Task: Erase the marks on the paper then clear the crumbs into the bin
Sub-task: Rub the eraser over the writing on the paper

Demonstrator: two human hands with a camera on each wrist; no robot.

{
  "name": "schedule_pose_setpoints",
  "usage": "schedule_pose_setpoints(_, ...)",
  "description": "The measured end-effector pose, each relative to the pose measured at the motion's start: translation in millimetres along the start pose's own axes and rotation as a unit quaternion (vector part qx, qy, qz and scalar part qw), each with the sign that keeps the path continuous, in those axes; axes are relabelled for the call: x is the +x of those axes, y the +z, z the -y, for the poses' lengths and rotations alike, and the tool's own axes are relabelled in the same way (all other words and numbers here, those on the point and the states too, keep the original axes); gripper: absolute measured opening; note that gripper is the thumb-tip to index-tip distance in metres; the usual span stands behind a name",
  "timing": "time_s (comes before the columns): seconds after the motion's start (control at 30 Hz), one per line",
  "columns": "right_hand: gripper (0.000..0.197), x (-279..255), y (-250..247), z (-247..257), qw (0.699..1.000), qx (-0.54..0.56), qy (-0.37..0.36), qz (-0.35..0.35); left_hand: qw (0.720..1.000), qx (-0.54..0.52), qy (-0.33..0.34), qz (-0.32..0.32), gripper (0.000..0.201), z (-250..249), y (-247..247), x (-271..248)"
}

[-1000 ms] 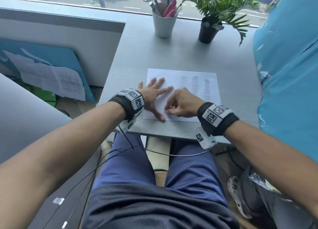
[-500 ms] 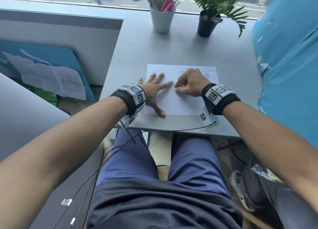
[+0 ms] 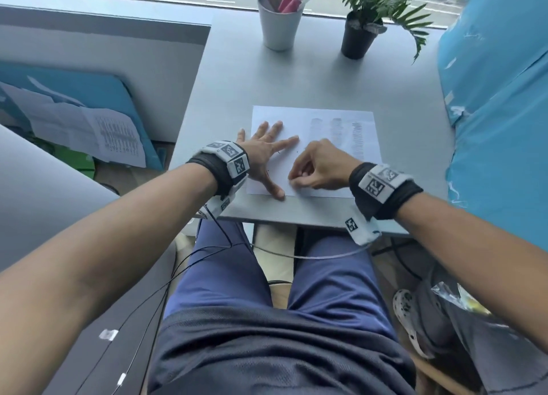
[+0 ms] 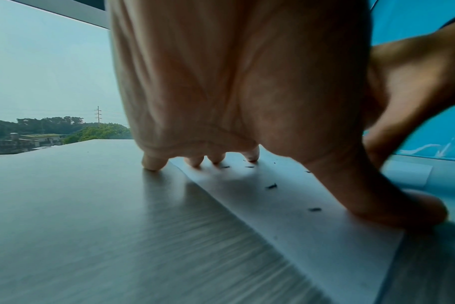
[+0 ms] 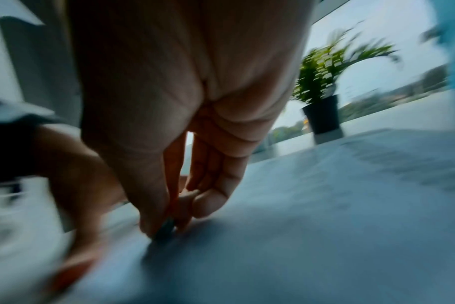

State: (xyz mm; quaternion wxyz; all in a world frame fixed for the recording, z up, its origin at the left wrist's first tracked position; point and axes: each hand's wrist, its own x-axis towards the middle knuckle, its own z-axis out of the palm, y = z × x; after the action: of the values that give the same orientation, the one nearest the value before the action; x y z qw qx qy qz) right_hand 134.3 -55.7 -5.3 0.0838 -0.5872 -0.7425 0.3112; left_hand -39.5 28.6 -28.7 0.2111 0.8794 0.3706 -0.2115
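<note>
Now the right hand (image 3: 318, 169) is pinching a small dark eraser (image 5: 165, 227) between thumb and fingertips, pressing it on the white paper sheet (image 3: 326, 127) lying on the grey table (image 3: 225, 103). Just beside that pinch, the left hand (image 3: 264, 154) is lying flat with fingers spread, pinning the sheet, dark crumbs (image 4: 271, 186) scattered under its palm.

The flat white paper sheet (image 3: 314, 127) has grey smudges and dark scribble lines. Tiny dark crumbs (image 4: 271, 186) dot it. The smooth table top (image 3: 237, 77) is grey. The small round plant pot (image 3: 355, 43) is black with green leaves.
</note>
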Motion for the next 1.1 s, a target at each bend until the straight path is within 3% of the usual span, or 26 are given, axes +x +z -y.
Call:
schedule_pose_setpoints(0.1,0.009,8,-10,-11,0.996,0.031,0.041,-0.071,1.0,-0.003,0.003,0.003,0.143,-3,0,-1)
schedule_pose_setpoints(0.23,0.01,0,5,5,1.0,0.004,-0.015,-0.001,1.0,0.004,-0.002,0.005,0.143,-2,-1,-2)
schedule_pose_setpoints(0.4,0.011,10,-12,-11,0.997,0.019,0.033,-0.07,1.0,0.0,0.001,0.008,0.142,-3,-1,-2)
schedule_pose_setpoints(0.5,0.01,2,2,3,1.0,-0.01,-0.024,0.01,1.0,0.004,-0.002,0.006,0.143,-2,0,-2)
schedule_pose_setpoints(0.63,0.01,10,-12,-8,0.998,0.016,0.028,-0.062,1.0,0.003,0.0,0.007,0.143,-3,0,-1)
schedule_pose_setpoints(0.77,0.008,4,2,5,1.0,0.0,-0.027,0.009,1.0,0.006,-0.005,0.009,0.143,-2,0,-2)
schedule_pose_setpoints(0.9,0.01,10,-10,-6,0.997,0.022,0.024,-0.064,1.0,0.001,-0.002,0.011,0.142,-4,-1,-2)
schedule_pose_setpoints(1.03,0.008,4,5,8,0.999,0.031,-0.024,0.009,1.0,0.008,-0.003,0.013,0.143,-3,0,-2)
schedule_pose_setpoints(1.1,0.01,10,-5,-1,0.998,0.044,0.013,-0.041,1.0,0.004,0.001,0.011,0.143,-3,-1,-1)
